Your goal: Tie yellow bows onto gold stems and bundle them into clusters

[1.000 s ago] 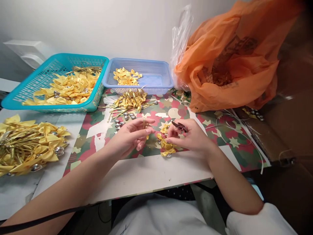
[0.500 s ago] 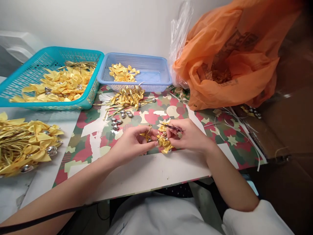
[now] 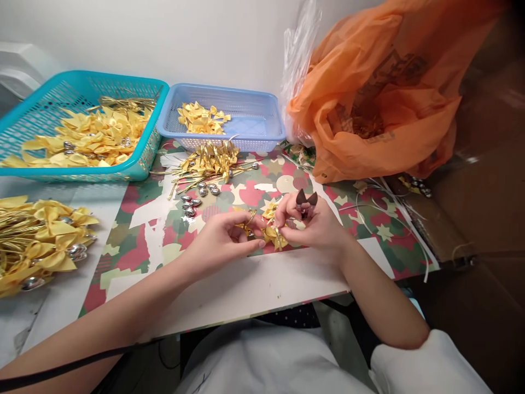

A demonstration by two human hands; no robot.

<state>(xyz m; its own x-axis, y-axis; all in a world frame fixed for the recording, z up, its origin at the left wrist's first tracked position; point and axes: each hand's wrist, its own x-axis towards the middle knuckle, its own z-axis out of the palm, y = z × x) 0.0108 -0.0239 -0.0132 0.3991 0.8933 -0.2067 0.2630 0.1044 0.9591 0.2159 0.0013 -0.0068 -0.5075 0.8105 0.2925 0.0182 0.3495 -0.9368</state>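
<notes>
My left hand (image 3: pixel 225 234) is closed round a yellow ribbon bow with a gold tie (image 3: pixel 249 223); the fingers partly hide it. Opposite it, my right hand (image 3: pixel 311 224) has a small pair of dark snips (image 3: pixel 307 202) tucked in it, two blades pointing up. Its thumb and fingertips pinch together at the yellow bows (image 3: pixel 275 239) lying between both hands. Whether those fingertips grip a bow or its tie I cannot tell. Silver egg-shaped beads (image 3: pixel 189 206) lie beyond my left hand.
A pile of bows with gold ties (image 3: pixel 213 161) lies in front of a blue basket (image 3: pixel 254 143). A teal basket (image 3: pixel 143 164) and a large heap of bows (image 3: pixel 45 235) are on the left. An orange plastic bag (image 3: pixel 389 148) stands at right, near white strips (image 3: pixel 410 230).
My right hand has turned, so the snips now point upward instead of left. Its fingertips have come together at the bows. My left hand holds its place; the view has shifted slightly.
</notes>
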